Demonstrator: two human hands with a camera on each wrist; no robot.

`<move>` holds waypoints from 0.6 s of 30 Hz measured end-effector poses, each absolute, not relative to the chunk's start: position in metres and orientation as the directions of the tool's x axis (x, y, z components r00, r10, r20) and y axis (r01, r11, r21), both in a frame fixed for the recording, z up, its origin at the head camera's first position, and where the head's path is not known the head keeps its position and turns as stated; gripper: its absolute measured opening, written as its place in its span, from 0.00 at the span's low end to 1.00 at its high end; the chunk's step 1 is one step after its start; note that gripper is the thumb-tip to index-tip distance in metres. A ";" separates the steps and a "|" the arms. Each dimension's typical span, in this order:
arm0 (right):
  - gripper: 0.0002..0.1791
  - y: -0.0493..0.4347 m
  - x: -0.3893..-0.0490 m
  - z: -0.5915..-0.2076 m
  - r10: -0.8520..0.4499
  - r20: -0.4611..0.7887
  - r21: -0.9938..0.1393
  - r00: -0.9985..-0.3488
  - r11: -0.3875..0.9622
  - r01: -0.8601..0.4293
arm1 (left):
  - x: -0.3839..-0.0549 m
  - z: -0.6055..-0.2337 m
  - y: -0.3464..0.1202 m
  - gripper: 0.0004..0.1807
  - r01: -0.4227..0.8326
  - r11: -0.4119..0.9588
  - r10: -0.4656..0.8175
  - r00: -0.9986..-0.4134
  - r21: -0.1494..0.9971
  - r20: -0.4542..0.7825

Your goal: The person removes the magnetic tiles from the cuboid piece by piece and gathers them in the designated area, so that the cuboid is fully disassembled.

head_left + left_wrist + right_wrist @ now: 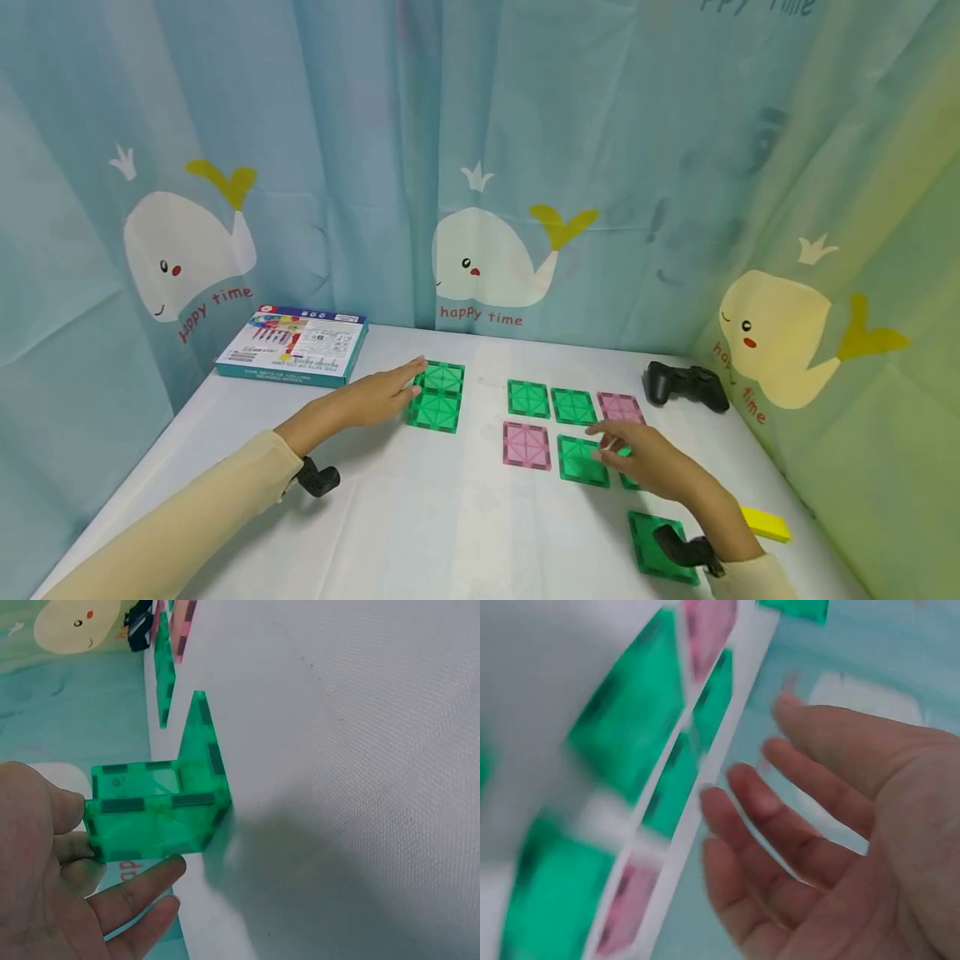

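Note:
My left hand [381,396] holds the outer edge of a green see-through square tile [146,825], thumb on one side and fingers on the other. In the left wrist view that tile stands out from the table, joined to other green tiles [201,742] in an angular shape. Over the right-hand tiles hovers my right hand [651,458], its fingers loosely bent and nothing between them. Beneath and beside it lie a green tile [583,460], a pink tile [527,445] and another pink tile [619,407], partly covered by the hand in the head view.
Two green tiles, one left [528,399] and one right [573,407], lie in the back row. Another green tile [660,550] is under the right wrist. A boxed set [292,346] sits back left, a black game controller [685,385] back right, and a yellow block [765,524] at right.

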State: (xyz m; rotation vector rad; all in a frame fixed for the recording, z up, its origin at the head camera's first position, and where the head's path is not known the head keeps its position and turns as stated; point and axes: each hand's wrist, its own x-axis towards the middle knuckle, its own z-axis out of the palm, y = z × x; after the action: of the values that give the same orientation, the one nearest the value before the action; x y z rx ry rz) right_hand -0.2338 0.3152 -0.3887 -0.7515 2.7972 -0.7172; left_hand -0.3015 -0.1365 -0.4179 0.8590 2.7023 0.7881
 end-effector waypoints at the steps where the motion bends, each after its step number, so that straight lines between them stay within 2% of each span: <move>1: 0.20 0.302 -0.239 -0.387 -0.512 -0.018 -0.491 -0.859 0.752 -0.439 | -0.301 -0.418 -0.137 0.33 0.474 0.689 0.582 -0.813 0.549 -0.029; 9: 0.24 0.209 -0.279 -0.391 -0.566 0.066 -0.441 -0.821 0.722 -0.533 | -0.301 -0.420 -0.134 0.33 0.474 0.675 0.591 -0.806 0.565 -0.030; 18: 0.27 0.131 -0.320 -0.398 -0.664 0.244 -0.231 -0.707 0.668 -0.707 | -0.301 -0.421 -0.137 0.33 0.462 0.691 0.577 -0.816 0.556 -0.039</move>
State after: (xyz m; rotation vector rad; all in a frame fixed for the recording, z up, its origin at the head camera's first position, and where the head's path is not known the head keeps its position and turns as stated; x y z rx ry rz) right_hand -0.3200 0.1307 -0.3982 -1.2386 2.9944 -0.5121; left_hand -0.3014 -0.1366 -0.4211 0.8379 2.6910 0.7997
